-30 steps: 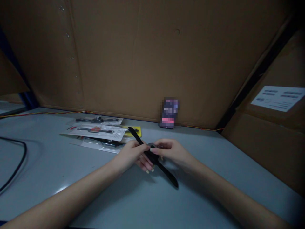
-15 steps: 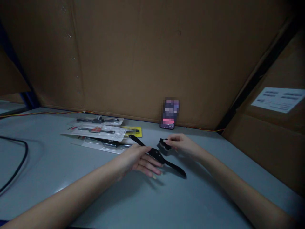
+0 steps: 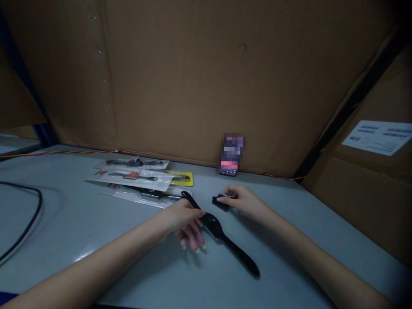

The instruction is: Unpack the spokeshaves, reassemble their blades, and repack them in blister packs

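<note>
A black spokeshave body (image 3: 212,224) with two long handles slants down to the right, held over the table. Around its upper handle, near the middle, my left hand (image 3: 185,221) has its thumb on top and the other fingers trailing below. A small flat black metal plate (image 3: 220,203), likely the spokeshave's blade or cap, is pinched in my right hand (image 3: 242,198). A shiny round knob (image 3: 232,195) shows beside those fingertips. The plate and the body are apart, with a short gap between them.
Several spokeshaves in clear blister packs (image 3: 131,178) lie piled at the back left. A phone (image 3: 231,156) leans on the cardboard wall (image 3: 180,77). A black cable (image 3: 37,206) curves at the left, and twisted wires (image 3: 80,152) run along the table's back edge.
The spokeshave body has tilted more steeply, its lower handle swinging down toward me. My right hand has turned the small plate, showing its flat face and the knob. The view has shifted slightly.
</note>
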Action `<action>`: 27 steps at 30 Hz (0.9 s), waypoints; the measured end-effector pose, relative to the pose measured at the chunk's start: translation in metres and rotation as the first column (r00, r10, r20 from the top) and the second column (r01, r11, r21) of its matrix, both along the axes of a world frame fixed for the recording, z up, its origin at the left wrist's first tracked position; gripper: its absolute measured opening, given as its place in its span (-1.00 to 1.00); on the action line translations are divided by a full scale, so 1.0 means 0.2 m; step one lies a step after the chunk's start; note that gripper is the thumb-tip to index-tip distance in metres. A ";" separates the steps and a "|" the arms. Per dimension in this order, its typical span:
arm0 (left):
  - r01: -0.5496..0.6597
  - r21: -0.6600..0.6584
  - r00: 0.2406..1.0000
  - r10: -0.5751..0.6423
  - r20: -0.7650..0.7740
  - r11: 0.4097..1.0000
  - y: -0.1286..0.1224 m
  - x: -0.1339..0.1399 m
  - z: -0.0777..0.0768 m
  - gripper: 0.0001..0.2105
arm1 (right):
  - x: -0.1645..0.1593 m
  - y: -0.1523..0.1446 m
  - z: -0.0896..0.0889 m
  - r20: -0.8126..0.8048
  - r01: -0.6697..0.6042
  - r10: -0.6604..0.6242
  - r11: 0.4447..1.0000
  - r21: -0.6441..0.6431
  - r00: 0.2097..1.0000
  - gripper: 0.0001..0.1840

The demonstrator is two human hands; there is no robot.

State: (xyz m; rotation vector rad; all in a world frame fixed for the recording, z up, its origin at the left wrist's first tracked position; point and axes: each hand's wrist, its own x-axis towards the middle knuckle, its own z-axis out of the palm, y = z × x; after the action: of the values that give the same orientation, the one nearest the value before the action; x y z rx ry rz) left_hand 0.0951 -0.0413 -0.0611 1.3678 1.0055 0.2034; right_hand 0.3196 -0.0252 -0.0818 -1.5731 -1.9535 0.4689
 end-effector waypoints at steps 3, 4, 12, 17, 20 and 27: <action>0.015 0.007 0.998 -0.014 -0.059 1.000 0.00 0.01 0.01 -0.83 | -0.01 -0.01 0.00 0.061 0.013 -0.016 0.999 0.047 0.998 -0.76; 0.022 0.003 0.997 -0.022 -0.077 1.000 0.00 0.02 0.02 -0.83 | -0.02 -0.01 0.00 0.066 0.019 -0.023 0.998 0.057 0.998 -0.76; 0.047 0.055 0.987 -0.038 -0.159 0.997 0.00 0.03 0.01 -0.77 | -0.03 -0.03 0.02 0.025 0.061 -0.062 0.997 0.053 0.998 -0.70; 0.064 0.106 0.978 -0.041 -0.205 0.992 -0.01 0.04 -0.02 -0.75 | -0.03 -0.03 0.01 0.069 0.064 -0.072 0.992 0.111 0.995 -0.65; 0.088 0.227 0.970 -0.032 -0.242 0.970 -0.03 0.03 -0.03 -0.79 | -0.03 -0.02 0.00 0.119 0.044 -0.062 0.988 0.149 0.991 -0.67; 0.217 0.849 0.968 0.003 -0.249 0.482 -0.08 -0.03 0.06 -0.83 | 0.04 0.02 -0.01 0.046 0.030 -0.034 0.996 0.090 0.998 -0.76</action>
State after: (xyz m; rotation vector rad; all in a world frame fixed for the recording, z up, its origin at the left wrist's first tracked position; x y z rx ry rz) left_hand 0.0885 -0.0571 -0.0495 2.4559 1.0193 0.5381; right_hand 0.3268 -0.0212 -0.0829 -1.5702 -1.9540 0.3292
